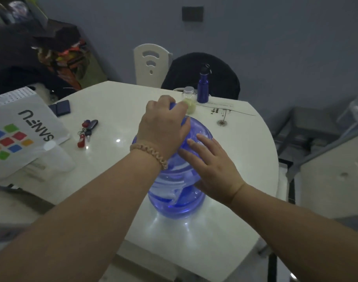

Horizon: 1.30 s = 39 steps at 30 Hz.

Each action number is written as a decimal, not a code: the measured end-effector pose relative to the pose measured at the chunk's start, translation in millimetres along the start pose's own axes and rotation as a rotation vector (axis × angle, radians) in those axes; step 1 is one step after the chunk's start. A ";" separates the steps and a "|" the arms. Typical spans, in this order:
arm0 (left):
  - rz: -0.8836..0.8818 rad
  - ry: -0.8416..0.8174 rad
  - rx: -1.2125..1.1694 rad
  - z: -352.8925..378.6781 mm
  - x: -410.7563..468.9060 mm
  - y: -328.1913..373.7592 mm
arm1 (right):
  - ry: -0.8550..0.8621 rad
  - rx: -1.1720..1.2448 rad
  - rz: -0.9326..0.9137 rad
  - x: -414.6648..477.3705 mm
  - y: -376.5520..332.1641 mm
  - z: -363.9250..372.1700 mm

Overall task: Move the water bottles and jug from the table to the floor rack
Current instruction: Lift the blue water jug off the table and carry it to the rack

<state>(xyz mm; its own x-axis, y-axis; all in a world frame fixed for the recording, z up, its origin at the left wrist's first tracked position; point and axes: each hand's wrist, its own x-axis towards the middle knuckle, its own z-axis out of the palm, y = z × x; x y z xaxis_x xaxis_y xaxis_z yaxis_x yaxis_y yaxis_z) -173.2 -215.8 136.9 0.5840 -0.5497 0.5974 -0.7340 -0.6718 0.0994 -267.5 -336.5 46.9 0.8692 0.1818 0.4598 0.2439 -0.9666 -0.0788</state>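
A large clear blue water jug [180, 198] stands upright on the white table [121, 110]. My left hand [164, 127] is closed over its neck and cap at the top. My right hand [212, 165] lies flat, fingers spread, against the jug's right shoulder. Behind the jug, near the table's far edge, stand a small clear bottle with a silver cap [189, 99] and a dark blue metal bottle with a black cap [203, 86]. A grey metal rack [304, 137] sits low on the floor at the right of the table.
A white printed bag [17, 135] lies on the table's left, with a key bunch [86, 131] and a dark wallet [61, 107] beside it. A white chair [150, 64] and a chair draped in black cloth [186, 76] stand behind the table. Clutter fills the far left corner.
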 end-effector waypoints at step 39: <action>0.660 -0.157 -0.342 -29.1 -44.1 107.1 | 0.232 0.035 -0.276 -157.7 46.7 -58.0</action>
<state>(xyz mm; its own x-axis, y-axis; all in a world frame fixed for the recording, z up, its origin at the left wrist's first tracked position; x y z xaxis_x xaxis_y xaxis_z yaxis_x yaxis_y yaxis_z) -287.7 -249.1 144.4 0.0103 -0.8656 0.5007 -0.9999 -0.0021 0.0169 -418.1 -420.8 22.0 0.6488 0.3853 0.6562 0.4740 -0.8793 0.0477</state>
